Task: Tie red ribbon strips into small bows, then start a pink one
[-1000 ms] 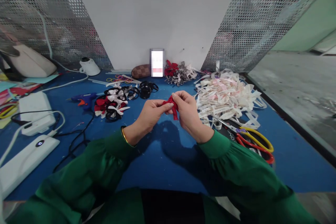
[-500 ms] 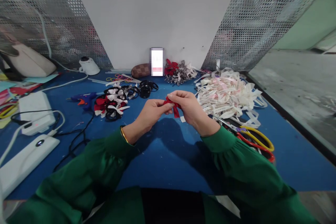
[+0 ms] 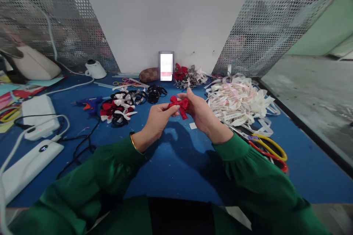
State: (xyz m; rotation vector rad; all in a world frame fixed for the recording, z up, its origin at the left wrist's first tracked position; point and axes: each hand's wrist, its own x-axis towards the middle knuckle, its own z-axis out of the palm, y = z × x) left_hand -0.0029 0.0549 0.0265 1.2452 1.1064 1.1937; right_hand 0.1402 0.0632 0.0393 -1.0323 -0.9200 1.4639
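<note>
A red ribbon bow is held above the blue table, its loops spread and a tail hanging down. My left hand pinches the bow's left side between thumb and fingers. Close against its right side is my right hand, with the thumb raised off the ribbon and the fingers partly behind the bow. Whether those fingers touch it is hidden. A small white piece lies on the table under my right hand.
Scissors with yellow and red handles and a heap of pale ribbon strips are at right. Left are black hair ties with bows, a blue glue gun and a white power bank. A phone stands behind.
My right thumb has lifted off the ribbon and that hand has opened. The red bow now shows its loops facing me, still in my left fingers. The view has shifted slightly.
</note>
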